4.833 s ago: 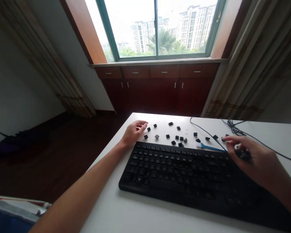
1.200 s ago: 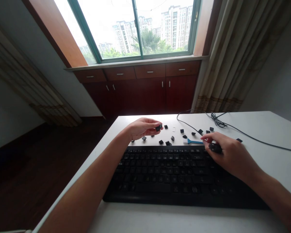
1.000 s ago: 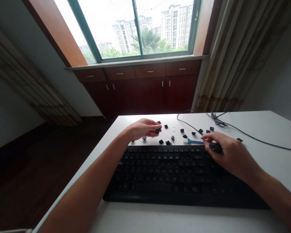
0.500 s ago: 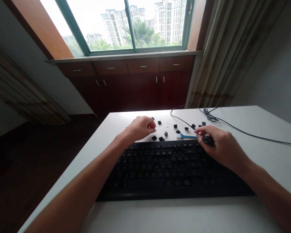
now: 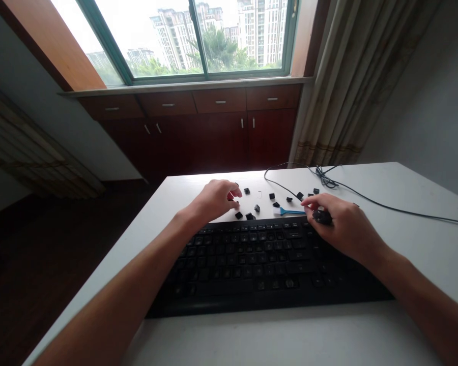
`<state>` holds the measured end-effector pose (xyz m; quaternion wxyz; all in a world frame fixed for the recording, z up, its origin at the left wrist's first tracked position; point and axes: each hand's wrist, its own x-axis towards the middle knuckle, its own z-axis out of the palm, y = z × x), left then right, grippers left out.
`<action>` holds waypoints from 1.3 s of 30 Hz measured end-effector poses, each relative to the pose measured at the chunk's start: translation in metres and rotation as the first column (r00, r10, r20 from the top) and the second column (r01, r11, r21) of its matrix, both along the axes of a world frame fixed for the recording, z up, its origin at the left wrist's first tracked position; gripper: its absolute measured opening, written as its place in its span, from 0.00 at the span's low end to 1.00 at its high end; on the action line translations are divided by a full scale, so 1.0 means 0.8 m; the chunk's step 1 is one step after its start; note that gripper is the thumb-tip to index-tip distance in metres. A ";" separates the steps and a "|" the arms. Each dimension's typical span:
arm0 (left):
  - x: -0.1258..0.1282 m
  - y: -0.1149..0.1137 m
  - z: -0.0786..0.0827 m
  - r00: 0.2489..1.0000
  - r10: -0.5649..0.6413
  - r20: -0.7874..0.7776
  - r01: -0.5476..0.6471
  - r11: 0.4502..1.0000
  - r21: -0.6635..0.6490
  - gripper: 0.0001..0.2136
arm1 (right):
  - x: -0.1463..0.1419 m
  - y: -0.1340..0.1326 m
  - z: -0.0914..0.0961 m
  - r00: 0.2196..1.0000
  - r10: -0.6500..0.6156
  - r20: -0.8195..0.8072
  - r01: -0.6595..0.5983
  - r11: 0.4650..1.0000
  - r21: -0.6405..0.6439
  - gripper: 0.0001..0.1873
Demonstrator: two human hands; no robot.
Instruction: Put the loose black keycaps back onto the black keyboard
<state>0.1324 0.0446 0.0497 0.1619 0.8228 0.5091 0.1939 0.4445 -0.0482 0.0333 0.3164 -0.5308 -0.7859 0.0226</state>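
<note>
My right hand (image 5: 338, 216) is closed around a dark, rounded object (image 5: 322, 217) over the keyboard's far right part; its exact kind is unclear. By those fingertips is a blue brush (image 5: 290, 211) with pale bristles; its right end is hidden by the hand, so I cannot tell whether it is held. My left hand (image 5: 216, 198) is beyond the keyboard's upper left edge, thumb and fingers apart, close to loose black keycaps (image 5: 238, 215). The black keyboard (image 5: 236, 264) lies between my forearms, with some keycaps off.
More loose keycaps (image 5: 272, 196) are scattered behind the keyboard on the white table (image 5: 252, 333). A black cable (image 5: 385, 205) with a bundled coil runs across the back right. Past the table's far edge stand wooden cabinets (image 5: 213, 134) below a window.
The view has shifted slightly, moving the scene left. My left thumb and fingers have spread a little wider. My right hand keeps its grip and place by the brush.
</note>
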 end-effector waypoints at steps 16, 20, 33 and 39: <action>0.099 -0.074 0.032 0.641 0.088 0.762 0.349 0.851 -0.392 0.16 | -0.023 -0.019 0.014 0.957 0.237 -0.169 -0.234 0.971 0.041 0.14; 0.114 -0.089 0.035 0.572 0.133 0.809 0.368 0.841 -0.398 0.14 | -0.026 -0.021 0.016 0.932 0.247 -0.266 -0.244 0.969 0.045 0.10; 0.115 -0.088 0.029 0.582 0.114 0.805 0.396 0.825 -0.403 0.15 | -0.033 -0.019 0.019 0.906 0.164 -0.390 -0.184 0.983 -0.014 0.06; 0.111 -0.085 0.023 0.581 0.052 0.812 0.404 0.848 -0.343 0.17 | -0.028 -0.019 0.017 0.940 0.203 -0.276 -0.191 0.979 0.070 0.08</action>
